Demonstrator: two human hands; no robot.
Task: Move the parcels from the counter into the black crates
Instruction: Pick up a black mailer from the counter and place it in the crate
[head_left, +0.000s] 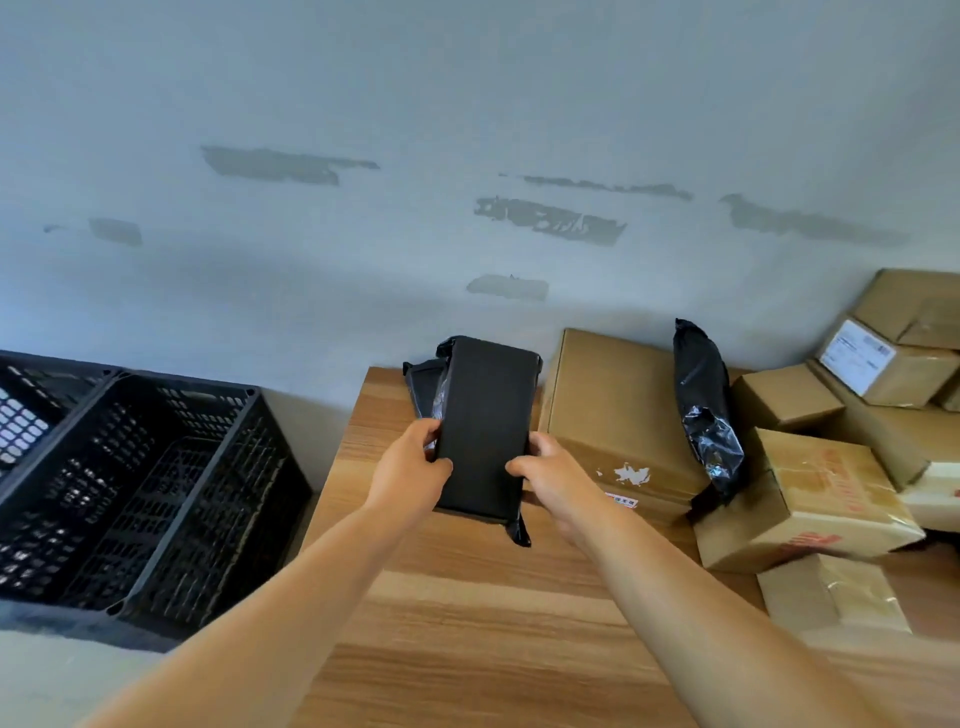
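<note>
The black crates (156, 483) stand left of the wooden tabletop (467, 623), the nearest showing nothing inside. Cardboard boxes (623, 415) crowd its right side. Just above the tabletop's far end, the left hand (410, 467) and right hand (550, 467) clasp a black poly-wrapped parcel (485, 426) by its long edges; it looks stiff, light, with slippery film.
</note>
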